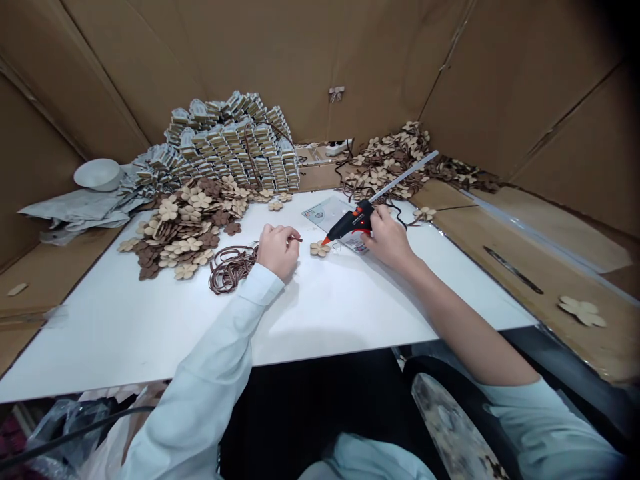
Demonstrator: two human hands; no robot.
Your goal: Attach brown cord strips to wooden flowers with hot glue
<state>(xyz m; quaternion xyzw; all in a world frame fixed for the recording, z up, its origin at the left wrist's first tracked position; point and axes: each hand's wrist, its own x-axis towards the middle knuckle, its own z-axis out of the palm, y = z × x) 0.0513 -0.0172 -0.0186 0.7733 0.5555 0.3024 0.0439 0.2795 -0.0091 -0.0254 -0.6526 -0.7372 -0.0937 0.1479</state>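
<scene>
My right hand (pixel 386 237) is wrapped round a black and orange glue gun (pixel 350 221) with a long clear glue stick (pixel 405 176) out of its back. The orange nozzle tip touches or hovers just over a beige flower piece (pixel 319 249) lying on the white board (pixel 320 313). Left of that flower, my left hand (pixel 278 251) pinches a thin brown cord (pixel 296 239), its short end pointing towards the flower. A loose coil of brown cord (pixel 231 268) lies beside my left hand, partly hidden by it.
Beige and brown flowers (pixel 187 223) are heaped at the left, before a tall stack of small bundles (pixel 235 143). Flowers with cords (pixel 387 160) lie at the back right. A plastic sleeve (pixel 320 212) lies under the gun. A white bowl (pixel 99 174) and a dark blade-like tool (pixel 513 269) flank the board.
</scene>
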